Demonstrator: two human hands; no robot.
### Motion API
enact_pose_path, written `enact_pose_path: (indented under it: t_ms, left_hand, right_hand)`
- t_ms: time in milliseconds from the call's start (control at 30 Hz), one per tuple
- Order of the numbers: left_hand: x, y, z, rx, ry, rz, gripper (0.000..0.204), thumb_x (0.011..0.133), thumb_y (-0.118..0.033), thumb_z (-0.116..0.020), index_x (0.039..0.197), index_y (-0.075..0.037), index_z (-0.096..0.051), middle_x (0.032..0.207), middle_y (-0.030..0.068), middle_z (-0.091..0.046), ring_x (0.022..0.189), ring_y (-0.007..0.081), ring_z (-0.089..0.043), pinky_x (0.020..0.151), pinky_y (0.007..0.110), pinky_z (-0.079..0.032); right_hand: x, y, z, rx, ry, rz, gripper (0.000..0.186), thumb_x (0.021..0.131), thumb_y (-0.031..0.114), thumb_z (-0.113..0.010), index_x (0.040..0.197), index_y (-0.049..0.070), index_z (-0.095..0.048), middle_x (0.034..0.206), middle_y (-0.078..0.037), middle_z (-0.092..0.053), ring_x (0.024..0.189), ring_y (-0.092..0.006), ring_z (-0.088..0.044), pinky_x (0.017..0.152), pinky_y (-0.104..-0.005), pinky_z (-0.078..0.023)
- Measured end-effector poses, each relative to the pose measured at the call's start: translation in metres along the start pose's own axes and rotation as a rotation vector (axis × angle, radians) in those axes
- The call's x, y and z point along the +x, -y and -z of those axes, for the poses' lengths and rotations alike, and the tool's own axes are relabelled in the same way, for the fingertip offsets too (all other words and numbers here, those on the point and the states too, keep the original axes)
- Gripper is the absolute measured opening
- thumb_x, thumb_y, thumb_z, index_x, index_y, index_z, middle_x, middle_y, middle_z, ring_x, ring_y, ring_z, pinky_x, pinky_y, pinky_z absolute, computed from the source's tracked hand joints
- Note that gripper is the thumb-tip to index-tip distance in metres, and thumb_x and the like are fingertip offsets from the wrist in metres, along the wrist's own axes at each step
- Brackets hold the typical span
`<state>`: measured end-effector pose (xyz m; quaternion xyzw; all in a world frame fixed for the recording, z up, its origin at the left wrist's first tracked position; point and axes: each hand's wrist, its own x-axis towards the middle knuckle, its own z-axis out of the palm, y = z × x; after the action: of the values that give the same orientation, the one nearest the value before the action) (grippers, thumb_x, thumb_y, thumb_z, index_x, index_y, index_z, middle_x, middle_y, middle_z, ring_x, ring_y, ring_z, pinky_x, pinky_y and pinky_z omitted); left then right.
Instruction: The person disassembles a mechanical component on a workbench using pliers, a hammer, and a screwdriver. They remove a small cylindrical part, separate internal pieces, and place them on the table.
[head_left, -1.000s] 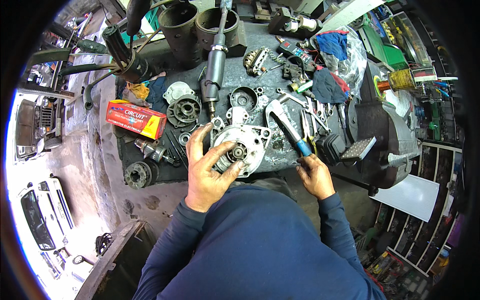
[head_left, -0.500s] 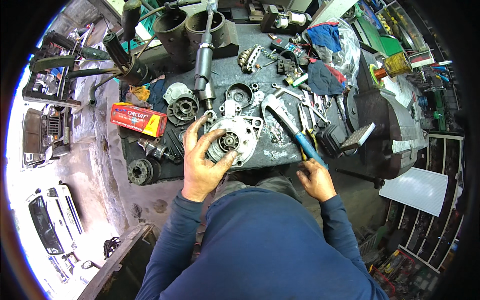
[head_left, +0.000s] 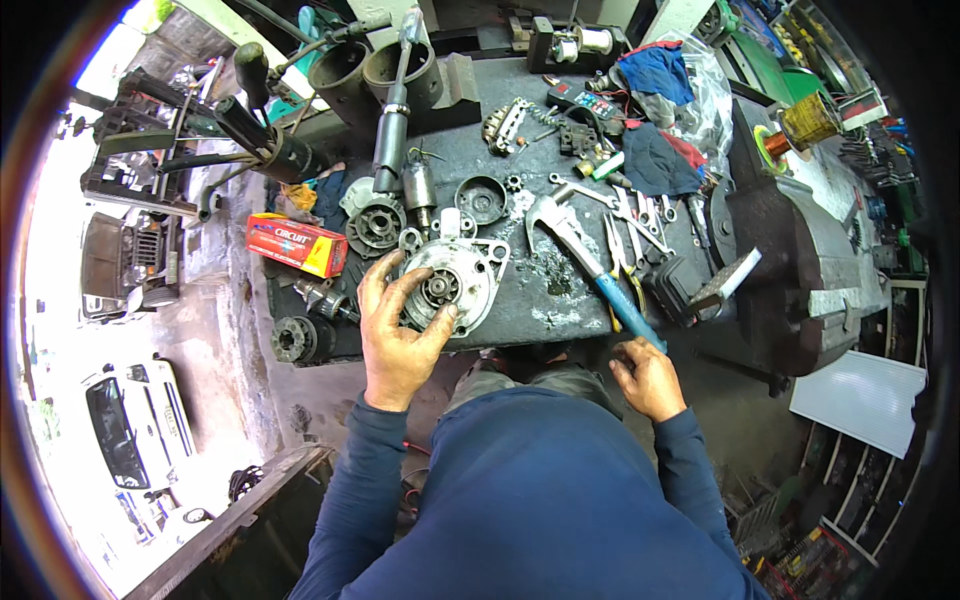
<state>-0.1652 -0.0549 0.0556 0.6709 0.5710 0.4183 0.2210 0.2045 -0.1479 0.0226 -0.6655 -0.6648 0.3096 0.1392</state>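
Note:
My left hand [head_left: 400, 325] has its curled fingers and thumb on a pale cast-metal starter motor housing [head_left: 478, 282], gripping it at the bench's front edge. A small toothed pinion gear [head_left: 440, 288] shows in the housing's round centre. My right hand [head_left: 650, 380] is just off the bench edge, fingers loosely curled in, with nothing visible in them. Right above it ends the blue handle of a claw hammer [head_left: 612, 290], which lies slanted on the bench. Behind the housing are a round metal cup [head_left: 482, 200] and a motor armature [head_left: 419, 187].
Pliers [head_left: 620, 250], several wrenches [head_left: 645, 225] and a multimeter [head_left: 580, 100] lie to the right. At left sit a red-yellow box [head_left: 295, 245], a finned rotor [head_left: 377, 225] and a pulley [head_left: 300, 340]. A large dark vise [head_left: 800, 240] stands far right.
My left hand and the starter motor housing have shifted a little left on the bench. The right hand has drawn slightly away from the hammer handle. The whole view has shifted a bit.

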Motion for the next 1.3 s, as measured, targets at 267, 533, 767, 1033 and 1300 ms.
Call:
enact_pose_path:
  t_ms: [267, 533, 767, 1033, 1300]
  left_hand:
    - [-0.01, -0.02, -0.01, 0.128, -0.084, 0.082, 0.053, 0.078, -0.011, -0.088, 0.128, -0.004, -0.074, 0.148, 0.0208, -0.057, 0.139, 0.0385, -0.051, 0.118, 0.048, -0.042]
    - [-0.025, -0.048, -0.028, 0.305, -0.255, 0.089, 0.067, 0.078, -0.007, -0.086, 0.141, -0.001, -0.063, 0.149, 0.0202, -0.056, 0.142, 0.0382, -0.051, 0.123, 0.048, -0.039]
    - [-0.051, -0.077, -0.055, 0.53, -0.327, -0.078, 0.056, 0.088, -0.013, -0.079, 0.141, -0.001, -0.065, 0.158, 0.0257, -0.043, 0.15, 0.0444, -0.041, 0.123, 0.06, -0.034]
    - [-0.073, -0.104, -0.108, 0.172, -0.039, -0.142, 0.046, 0.082, -0.01, -0.078, 0.127, -0.002, -0.071, 0.144, 0.0242, -0.055, 0.134, 0.0411, -0.057, 0.114, 0.052, -0.048]
    - [-0.08, -0.163, -0.175, -0.078, 0.364, -0.363, 0.041, 0.08, -0.008, -0.081, 0.12, -0.004, -0.073, 0.117, 0.0152, -0.074, 0.106, 0.0348, -0.073, 0.095, 0.044, -0.059]
  right_hand:
    - [0.014, -0.016, 0.039, 0.136, 0.019, 0.1, 0.02, 0.091, 0.009, -0.078, 0.11, 0.001, -0.075, 0.096, -0.016, -0.07, 0.088, -0.0332, -0.072, 0.081, -0.042, -0.058]
    - [0.03, -0.042, 0.066, 0.078, 0.083, 0.222, 0.025, 0.092, 0.016, -0.079, 0.112, 0.002, -0.075, 0.101, -0.017, -0.072, 0.092, -0.0389, -0.073, 0.08, -0.0486, -0.059]
    - [0.021, -0.069, 0.078, 0.145, 0.196, 0.244, 0.027, 0.094, 0.022, -0.077, 0.116, 0.006, -0.076, 0.1, -0.018, -0.075, 0.094, -0.0391, -0.074, 0.084, -0.0499, -0.058]
    - [-0.035, -0.08, 0.094, 0.116, 0.062, 0.155, 0.023, 0.095, 0.021, -0.077, 0.111, 0.005, -0.075, 0.101, -0.013, -0.069, 0.098, -0.0358, -0.071, 0.085, -0.0455, -0.057]
    - [-0.152, -0.136, 0.113, 0.071, -0.082, -0.138, 0.02, 0.091, 0.008, -0.078, 0.108, -0.001, -0.073, 0.097, -0.016, -0.07, 0.084, -0.0315, -0.072, 0.078, -0.0399, -0.059]
